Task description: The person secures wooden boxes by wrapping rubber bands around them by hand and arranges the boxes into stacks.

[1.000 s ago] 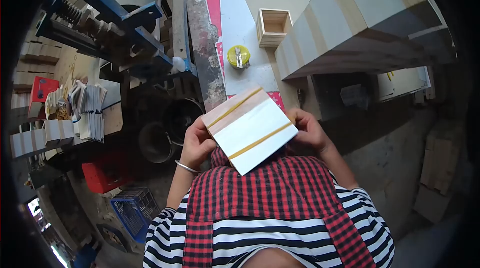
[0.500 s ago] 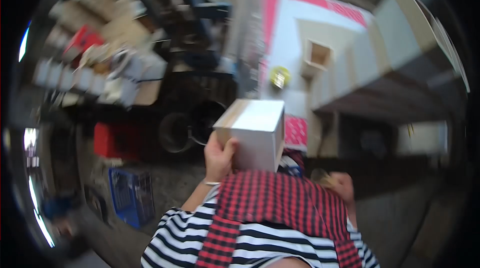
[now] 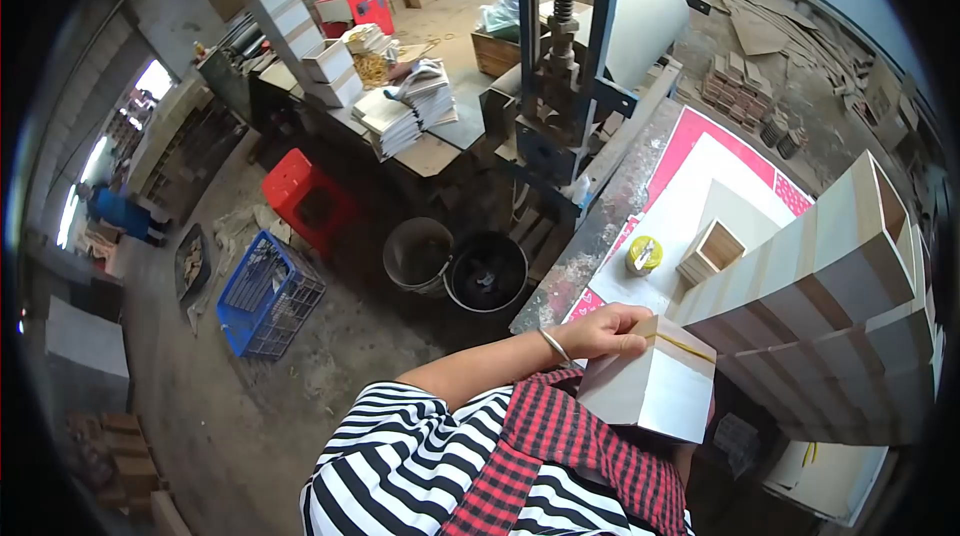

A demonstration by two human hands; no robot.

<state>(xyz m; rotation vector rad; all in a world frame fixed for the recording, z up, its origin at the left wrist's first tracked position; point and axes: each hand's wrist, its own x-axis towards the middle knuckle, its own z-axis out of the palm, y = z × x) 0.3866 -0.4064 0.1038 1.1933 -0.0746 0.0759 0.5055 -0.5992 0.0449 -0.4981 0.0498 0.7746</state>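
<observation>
A white box [image 3: 655,391] with a tan band sits close against my apron, over the near end of the bench. My left hand [image 3: 605,333] is closed on its upper left edge, thumb on top. A thin yellow strip, like a rubber band, lies across the box's far edge. Only a sliver of my right hand [image 3: 684,458] shows below and behind the box; its fingers are hidden. Just beyond stand a yellow-lidded jar [image 3: 645,254] and a small open wooden box [image 3: 716,250] on a pink and white sheet [image 3: 690,161].
Stacked white and tan boxes [image 3: 800,276] rise on the right. Two buckets [image 3: 418,251], a blue crate [image 3: 265,291] and a red stool [image 3: 305,198] stand on the floor at left. A press [image 3: 565,66] stands beyond the bench. A person in blue [image 3: 122,211] is far left.
My view has turned, and the box has shifted right and tilted. My right hand, earlier apart from the box on the right, is now mostly hidden behind it. The yellow strip now shows.
</observation>
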